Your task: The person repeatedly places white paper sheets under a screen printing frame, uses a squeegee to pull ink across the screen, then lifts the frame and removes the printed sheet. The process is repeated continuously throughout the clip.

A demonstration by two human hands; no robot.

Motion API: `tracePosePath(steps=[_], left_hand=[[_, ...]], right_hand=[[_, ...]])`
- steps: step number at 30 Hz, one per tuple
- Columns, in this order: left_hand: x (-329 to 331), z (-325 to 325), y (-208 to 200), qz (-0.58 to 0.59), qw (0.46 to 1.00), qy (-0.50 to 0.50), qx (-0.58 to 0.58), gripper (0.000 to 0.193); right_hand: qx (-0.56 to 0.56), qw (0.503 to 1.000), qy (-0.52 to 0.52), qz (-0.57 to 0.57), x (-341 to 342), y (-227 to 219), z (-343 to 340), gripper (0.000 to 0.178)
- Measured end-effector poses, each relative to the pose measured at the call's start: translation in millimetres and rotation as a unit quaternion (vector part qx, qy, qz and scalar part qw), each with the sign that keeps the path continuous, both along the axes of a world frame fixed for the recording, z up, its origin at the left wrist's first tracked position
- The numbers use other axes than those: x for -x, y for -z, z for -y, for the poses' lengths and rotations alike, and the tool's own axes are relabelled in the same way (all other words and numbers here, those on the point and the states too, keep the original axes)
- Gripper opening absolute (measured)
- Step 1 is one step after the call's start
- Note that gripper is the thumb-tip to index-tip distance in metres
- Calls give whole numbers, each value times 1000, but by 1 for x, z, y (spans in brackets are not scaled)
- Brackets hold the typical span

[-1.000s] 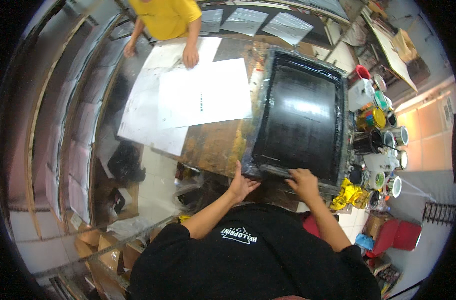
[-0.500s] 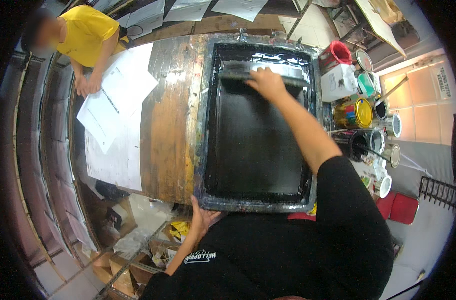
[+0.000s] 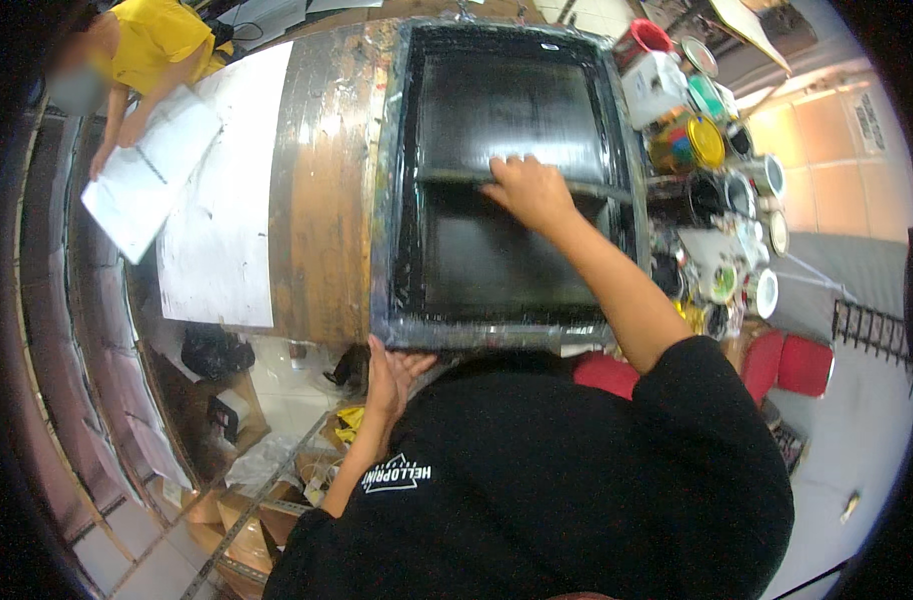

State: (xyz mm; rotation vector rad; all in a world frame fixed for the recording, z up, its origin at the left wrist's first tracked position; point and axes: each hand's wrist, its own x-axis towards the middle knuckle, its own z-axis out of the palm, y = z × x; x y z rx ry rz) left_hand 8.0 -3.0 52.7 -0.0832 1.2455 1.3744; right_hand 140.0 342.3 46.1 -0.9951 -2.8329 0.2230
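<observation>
The right hand (image 3: pixel 530 192) is clamped on the squeegee (image 3: pixel 457 178), its fingers folded over the upper edge near the middle of the bar, probably so that pressure spreads evenly along the blade. The squeegee lies crosswise inside the screen-printing frame (image 3: pixel 497 337), spanning most of its inner width and resting partway along the dark, ink-coated mesh (image 3: pixel 512 265), well apart from both the near and far rims. At the frame's near left corner is the left hand (image 3: pixel 392 378), thumb raised toward the edge and fingers spread apart; it seems placed there to steady the frame, though I cannot tell whether it presses on it. The frame sits on the right side of a wooden worktable (image 3: pixel 322 190), close to the person's body, likely for easy reach over the whole mesh. Counted out, there is one squeegee, one frame, and one large white sheet (image 3: pixel 237 200) lying flat on the table's left part. Beyond it, one co-worker in a yellow shirt (image 3: pixel 162 40) holds one printed sheet (image 3: pixel 152 170) tilted over the table's edge. Beside the frame's right side stand one red container (image 3: pixel 645 40), one white jerrycan (image 3: pixel 657 85), one can with a yellow top (image 3: pixel 705 140) and several more cans, too crowded to count surely.
</observation>
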Motion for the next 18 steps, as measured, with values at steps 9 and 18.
tracePosePath(steps=[9,18], left_hand=[[39,-55,-139,-29,899,68,-432,94],[-18,-61,52,-776,493,393,1,115]], right_hand=[[-158,982,-20,-100,-37,-232,111,35],[-235,953,23,-188,-5,-292,71,35]])
